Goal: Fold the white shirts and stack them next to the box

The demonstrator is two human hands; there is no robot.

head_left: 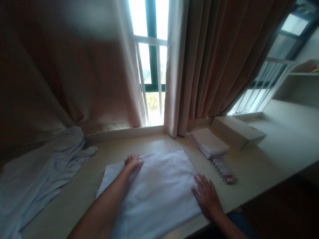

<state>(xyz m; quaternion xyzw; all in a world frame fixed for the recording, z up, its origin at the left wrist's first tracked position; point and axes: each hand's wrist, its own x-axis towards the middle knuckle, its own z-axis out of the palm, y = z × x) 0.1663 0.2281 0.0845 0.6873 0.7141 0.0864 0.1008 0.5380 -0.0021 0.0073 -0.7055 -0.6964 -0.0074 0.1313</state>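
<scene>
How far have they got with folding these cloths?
Done: a folded white stack lies by the curtain. In hand: the white cloth lies flat on the desk, left hand on its far edge, right hand flat at its right edge. Left, probably: the rumpled pale cloth heaped at the left.

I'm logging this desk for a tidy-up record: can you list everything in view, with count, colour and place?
white cloth: one, white, spread flat at the desk's near middle
crumpled garment: one, pale blue-grey, heaped at the desk's left end
folded stack: one, white, right of the cloth, by the curtain
box: one, beige, just right of the folded stack
blurred item: one, colour unclear, in front of the folded stack
desk: one, cream, under the windows
curtains: two, brown, parted
windows: two, green frames, white bars, behind the curtains
shelf: one, cream, far right
left hand: one, curled at the cloth's far edge, grip unclear
right hand: one, flat and open on the cloth's right edge
</scene>
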